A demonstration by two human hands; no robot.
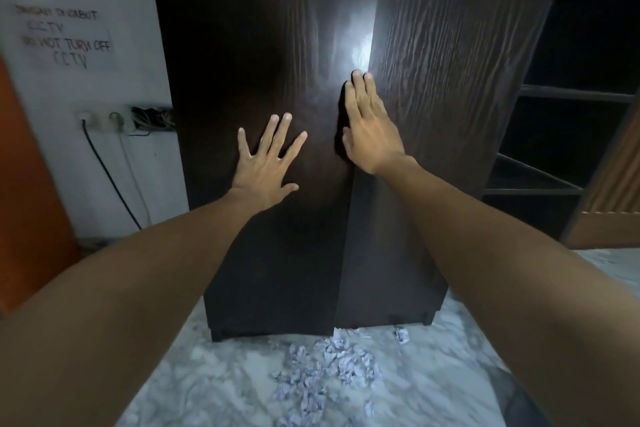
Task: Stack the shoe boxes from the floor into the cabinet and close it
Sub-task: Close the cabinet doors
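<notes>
A tall dark wooden cabinet [433,55] stands straight ahead with both doors shut or nearly so. My left hand [266,163] presses flat on the left door [242,55], fingers spread and straight. My right hand [370,125] lies flat along the inner edge of the right door [450,114], next to the seam between the doors. No shoe boxes are in view; the cabinet's inside is hidden behind the doors.
Crumpled scraps of white paper [329,371] litter the marble floor at the cabinet's foot. An open dark shelf unit [568,97] stands to the right. On the left, a white wall carries a handwritten notice [69,38] and sockets with cables [110,121].
</notes>
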